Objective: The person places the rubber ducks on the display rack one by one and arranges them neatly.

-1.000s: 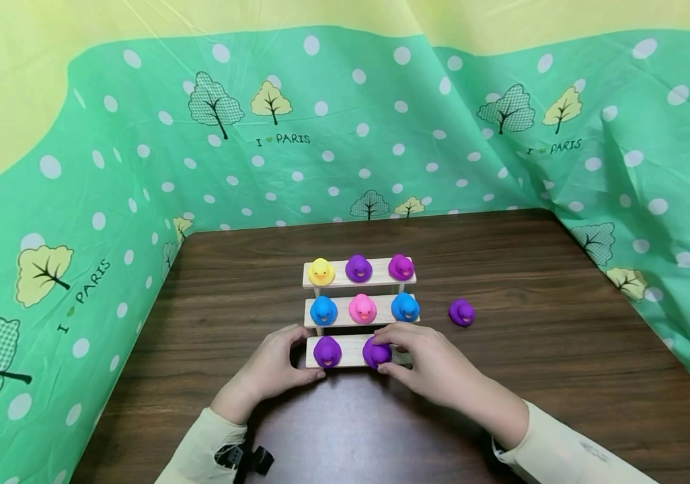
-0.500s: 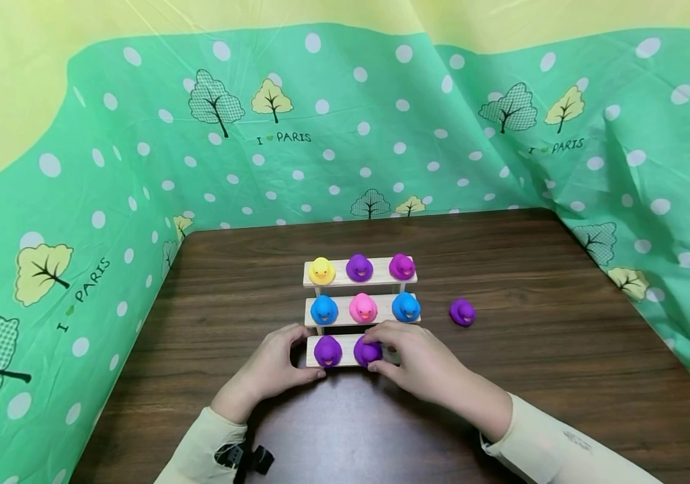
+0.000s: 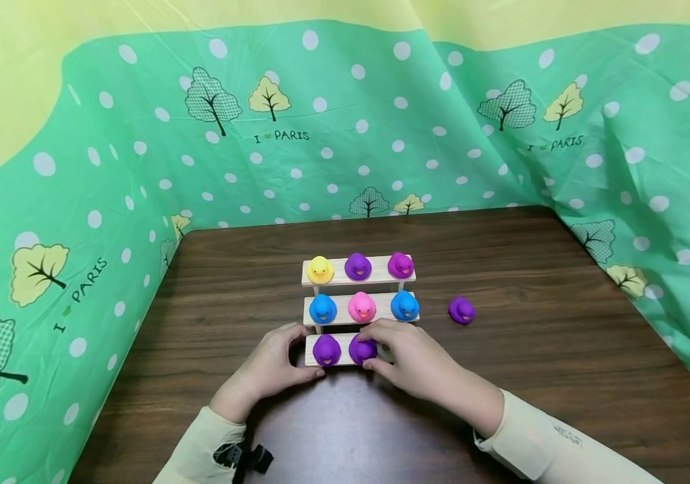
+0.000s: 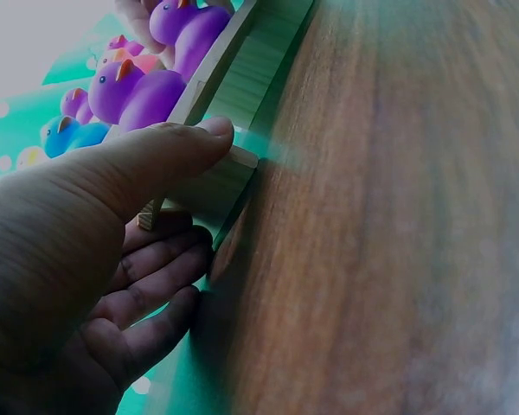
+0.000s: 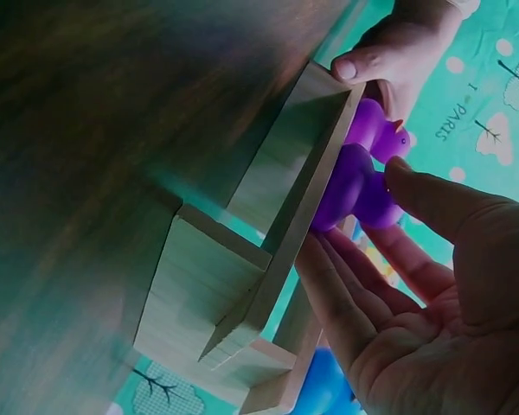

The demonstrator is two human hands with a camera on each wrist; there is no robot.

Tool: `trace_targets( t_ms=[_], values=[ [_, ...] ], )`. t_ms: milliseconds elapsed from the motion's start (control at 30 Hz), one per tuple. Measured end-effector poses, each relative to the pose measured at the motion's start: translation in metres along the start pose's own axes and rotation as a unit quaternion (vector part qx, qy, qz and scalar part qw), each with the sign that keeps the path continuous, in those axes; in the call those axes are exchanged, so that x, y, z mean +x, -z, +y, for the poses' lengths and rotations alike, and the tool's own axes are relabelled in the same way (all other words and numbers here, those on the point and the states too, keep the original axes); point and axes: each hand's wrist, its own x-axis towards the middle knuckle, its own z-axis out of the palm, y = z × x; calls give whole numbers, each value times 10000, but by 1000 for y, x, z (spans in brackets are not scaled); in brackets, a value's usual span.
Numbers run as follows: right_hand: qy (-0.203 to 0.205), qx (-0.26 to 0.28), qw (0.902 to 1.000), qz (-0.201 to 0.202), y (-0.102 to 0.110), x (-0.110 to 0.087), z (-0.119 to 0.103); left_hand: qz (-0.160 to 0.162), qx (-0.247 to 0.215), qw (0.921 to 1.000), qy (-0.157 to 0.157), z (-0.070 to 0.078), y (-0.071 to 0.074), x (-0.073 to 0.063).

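Note:
A small three-tier wooden display stand (image 3: 378,270) bears rows of rubber ducks. My left hand (image 3: 269,363) holds the left end of its lowest shelf; in the left wrist view the thumb lies at the front edge with the fingers behind the end. My right hand (image 3: 411,356) pinches a purple rubber duck (image 5: 350,186) between thumb and fingers, at the middle of that shelf. Left of it sits another purple duck (image 3: 327,350). The shelf's right end is hidden behind my right hand in the head view.
On the middle tier are a blue duck (image 3: 323,308), a pink duck (image 3: 362,306) and another blue duck (image 3: 405,306). The top tier carries a yellow duck (image 3: 320,269) and two purplish ones. One loose purple duck (image 3: 462,310) lies on the brown table (image 3: 532,282), right of the stand.
My right hand has moved left along the lowest shelf with the purple duck, bringing it closer to the other purple duck. My left hand stays at the shelf's left end.

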Motion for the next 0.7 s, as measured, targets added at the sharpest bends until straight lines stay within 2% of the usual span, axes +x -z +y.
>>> trace_targets(
  t_ms=[700],
  values=[
    [15,92,9999,76,3,-7,1,22,24,10000,-8,0,0,0]
  ],
)
